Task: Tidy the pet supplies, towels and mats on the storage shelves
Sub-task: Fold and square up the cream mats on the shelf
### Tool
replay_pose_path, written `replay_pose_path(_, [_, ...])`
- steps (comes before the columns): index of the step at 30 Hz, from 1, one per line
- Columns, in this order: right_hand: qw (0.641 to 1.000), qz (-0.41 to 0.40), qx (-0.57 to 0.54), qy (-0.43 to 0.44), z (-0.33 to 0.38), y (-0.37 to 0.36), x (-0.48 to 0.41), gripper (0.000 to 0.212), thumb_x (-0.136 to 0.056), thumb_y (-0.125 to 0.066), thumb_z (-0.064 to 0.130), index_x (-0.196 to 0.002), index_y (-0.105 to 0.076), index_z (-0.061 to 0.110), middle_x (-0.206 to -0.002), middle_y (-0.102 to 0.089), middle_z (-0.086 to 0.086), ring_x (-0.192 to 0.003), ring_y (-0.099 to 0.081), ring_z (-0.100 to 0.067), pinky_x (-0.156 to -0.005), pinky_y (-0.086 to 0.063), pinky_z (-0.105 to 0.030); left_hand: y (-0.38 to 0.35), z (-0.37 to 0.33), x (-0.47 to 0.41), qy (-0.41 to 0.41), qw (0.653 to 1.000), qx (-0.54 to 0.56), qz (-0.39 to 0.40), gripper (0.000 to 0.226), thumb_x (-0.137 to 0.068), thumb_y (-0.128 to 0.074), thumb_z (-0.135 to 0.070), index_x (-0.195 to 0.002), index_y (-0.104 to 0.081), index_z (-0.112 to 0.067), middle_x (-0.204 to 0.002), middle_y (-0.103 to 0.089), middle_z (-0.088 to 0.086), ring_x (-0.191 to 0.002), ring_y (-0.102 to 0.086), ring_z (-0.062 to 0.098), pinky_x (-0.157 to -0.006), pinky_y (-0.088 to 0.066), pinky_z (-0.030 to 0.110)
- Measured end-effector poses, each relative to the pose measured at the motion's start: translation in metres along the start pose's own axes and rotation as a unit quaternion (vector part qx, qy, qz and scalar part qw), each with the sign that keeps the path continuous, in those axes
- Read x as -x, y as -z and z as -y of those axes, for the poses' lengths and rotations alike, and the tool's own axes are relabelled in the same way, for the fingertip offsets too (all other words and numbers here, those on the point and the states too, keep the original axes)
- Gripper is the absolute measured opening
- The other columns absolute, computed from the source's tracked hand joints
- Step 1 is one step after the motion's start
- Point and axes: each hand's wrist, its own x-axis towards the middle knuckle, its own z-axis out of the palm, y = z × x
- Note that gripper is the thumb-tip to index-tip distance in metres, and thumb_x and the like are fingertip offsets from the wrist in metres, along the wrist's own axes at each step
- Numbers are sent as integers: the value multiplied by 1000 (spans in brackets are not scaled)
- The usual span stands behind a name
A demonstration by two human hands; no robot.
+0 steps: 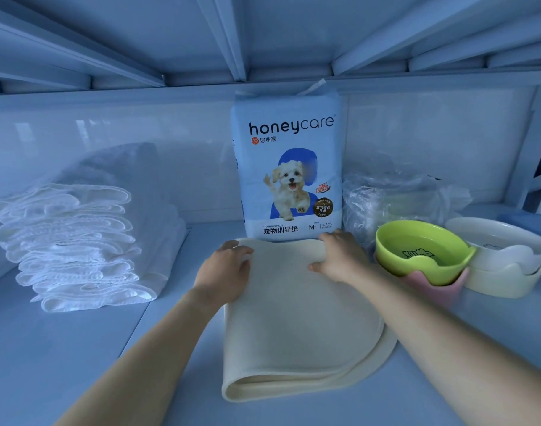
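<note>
A folded cream mat [297, 321] lies on the shelf [78, 348] in front of me, its fold toward me. My left hand [224, 269] grips the mat's far left edge, fingers curled over it. My right hand [340, 256] grips the far right corner, thumb on top. Behind the mat a blue-and-white pack of pet training pads [289, 167] stands upright against the back wall. A stack of folded white towels [75, 244] sits at the left.
A green pet bowl [423, 250] nests in a pink one [432, 287] right of the mat, beside stacked cream bowls [506, 265]. Crumpled clear plastic bags [392, 198] lie behind them. A grey folded cloth [118, 161] is behind the towels. The shelf above hangs low.
</note>
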Motion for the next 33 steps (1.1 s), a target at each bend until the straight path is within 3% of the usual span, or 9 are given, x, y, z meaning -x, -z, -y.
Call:
replay_pose_path(7, [999,13,38,16,6,0,2,44,-82,-62,18,-123,-47,12,-124,-41,-10,-118,-37,-28,-90,-44,-44,0,-1,3,13,1000,9,23,36,-93,-41,-21,-126,-54,-28,-141,-41,-3,-118,-49,22,-90,-40,29])
replay_pose_path(11, [998,-3,57,24,-2,-2,5,47,-80,-49,-2,-124,-47,14,-121,-44,-11,-113,-43,-31,-88,-47,-43,4,-1,3,18,998,42,39,36,-92,-45,-19,-126,-55,-26,-143,-39,-4,-120,-47,20,-92,-40,26])
replay_pose_path(18, [997,-37,51,52,-5,-6,6,51,-81,-41,-7,-125,-50,16,-119,-45,-11,-111,-46,-31,-88,-49,-42,4,0,2,35,998,33,34,34,-89,-52,-21,-121,-58,-30,-141,-42,-7,-119,-49,20,-89,-38,25])
replay_pose_path(24, [996,-53,9,76,-8,3,5,56,-76,-45,-9,-123,-56,19,-115,-53,-11,-109,-52,-30,-89,-49,-38,3,1,2,49,994,101,-14,40,-83,-60,-13,-119,-59,-31,-134,-52,-7,-118,-50,20,-92,-38,26])
replay_pose_path(27, [993,-92,-8,76,-8,12,-1,53,-74,-47,-10,-117,-60,18,-112,-57,-10,-106,-55,-30,-85,-49,-37,3,-2,-4,53,983,162,-68,43,-80,-59,-7,-115,-61,-33,-126,-59,-8,-114,-53,18,-86,-39,24])
replay_pose_path(30, [992,-106,30,65,-8,19,-11,51,-77,-46,-12,-119,-59,14,-115,-57,-11,-106,-56,-29,-86,-48,-35,4,-14,-15,44,975,189,-107,43,-82,-55,-5,-114,-62,-32,-125,-59,-7,-114,-52,17,-82,-36,21])
replay_pose_path(33, [992,-97,68,52,-7,12,-16,47,-81,-44,-10,-120,-57,12,-117,-57,-12,-108,-55,-30,-88,-48,-35,-6,-18,-17,27,987,140,-79,38,-86,-53,-7,-115,-62,-29,-130,-56,-7,-118,-50,19,-84,-35,21])
